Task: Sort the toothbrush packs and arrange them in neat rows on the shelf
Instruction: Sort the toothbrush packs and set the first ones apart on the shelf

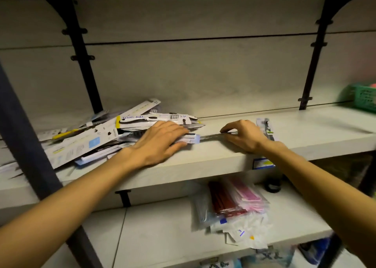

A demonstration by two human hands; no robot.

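Observation:
A loose heap of toothbrush packs [97, 137] lies on the left half of the white shelf [223, 155]. My left hand [158, 143] lies across a pack [189, 139] at the heap's right edge, thumb under its near side and fingers over the top. My right hand [244, 136] pinches the right end of a thin dark pack [213, 136] that lies lengthwise on the shelf between both hands. Another single pack [266, 128] lies just behind my right hand, pointing toward the back wall.
Black shelf brackets [85, 64] rise at the left and right [313, 68] of the back wall. A green basket [364, 98] stands at the far right. The lower shelf [162, 237] holds red and pink bagged goods [234, 202]. A price label [262, 162] sticks on the shelf front.

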